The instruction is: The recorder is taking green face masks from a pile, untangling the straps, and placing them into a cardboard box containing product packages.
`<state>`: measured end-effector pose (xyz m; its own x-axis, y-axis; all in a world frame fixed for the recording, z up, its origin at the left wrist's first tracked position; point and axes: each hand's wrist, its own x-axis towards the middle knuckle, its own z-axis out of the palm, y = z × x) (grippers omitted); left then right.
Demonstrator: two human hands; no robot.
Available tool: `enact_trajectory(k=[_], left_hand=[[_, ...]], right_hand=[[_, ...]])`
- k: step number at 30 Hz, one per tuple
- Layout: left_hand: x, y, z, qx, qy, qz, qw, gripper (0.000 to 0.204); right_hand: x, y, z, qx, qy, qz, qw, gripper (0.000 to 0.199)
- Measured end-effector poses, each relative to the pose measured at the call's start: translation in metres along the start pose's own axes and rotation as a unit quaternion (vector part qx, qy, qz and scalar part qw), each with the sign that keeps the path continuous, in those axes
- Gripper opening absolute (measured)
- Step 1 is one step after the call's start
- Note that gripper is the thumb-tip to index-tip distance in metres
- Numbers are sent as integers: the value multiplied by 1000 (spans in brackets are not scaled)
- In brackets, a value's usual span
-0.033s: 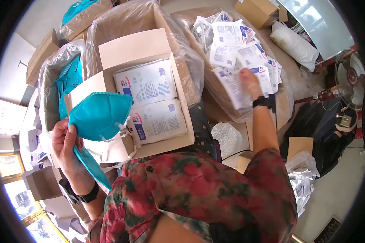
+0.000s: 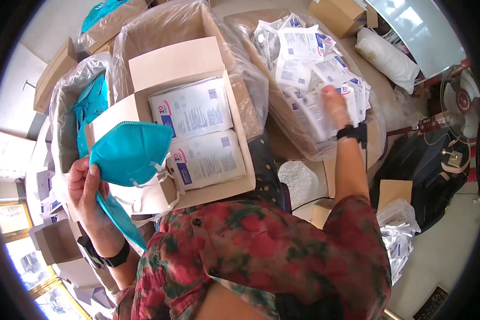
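Note:
My left hand (image 2: pixel 86 186) is closed on teal folded face masks; one mask (image 2: pixel 130 152) stands up above the fingers with its white straps dangling, and another teal piece (image 2: pixel 120 221) hangs below. Right beside them is an open carton (image 2: pixel 237 189) holding two stacks of flat white packets (image 2: pixel 192 109). Over at the right, my right hand (image 2: pixel 336 106) is among loose white packets (image 2: pixel 301 45) in a plastic-lined box (image 2: pixel 272 109). Its fingers are mostly hidden, closed at the edge of one motion-blurred white packet (image 2: pixel 316 114).
A plastic-lined box (image 2: pixel 61 128) of teal masks stands at the left. Behind the carton is a large lined box (image 2: pixel 168 29). A fan (image 2: pixel 464 98), a white roll-like bundle (image 2: pixel 386 61) and a bag of packets (image 2: pixel 397 242) lie to the right.
My right hand has shifted slightly right, and the packet at its fingers has moved right with it and blurred. My left hand and the masks stay nearly in place.

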<state>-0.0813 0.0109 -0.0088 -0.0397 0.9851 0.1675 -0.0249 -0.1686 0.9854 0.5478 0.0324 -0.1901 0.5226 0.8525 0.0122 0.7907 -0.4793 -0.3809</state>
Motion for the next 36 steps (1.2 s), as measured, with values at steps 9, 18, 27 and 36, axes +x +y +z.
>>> enact_trajectory(k=[9, 18, 27, 36], left_hand=[[3, -13, 10, -17, 23, -21, 999, 12], [6, -6, -4, -96, 18, -27, 995, 11], [-16, 10, -6, -81, 122, -7, 989, 12], [-5, 11, -33, -158, 102, 0, 982, 19]], right_hand=[[-40, -13, -84, 71, 92, -129, 985, 46], [-92, -14, 27, 79, -176, -135, 972, 36], [-44, -4, 88, -2, -328, -27, 944, 42], [-39, 45, 43, 90, -127, -26, 988, 32]])
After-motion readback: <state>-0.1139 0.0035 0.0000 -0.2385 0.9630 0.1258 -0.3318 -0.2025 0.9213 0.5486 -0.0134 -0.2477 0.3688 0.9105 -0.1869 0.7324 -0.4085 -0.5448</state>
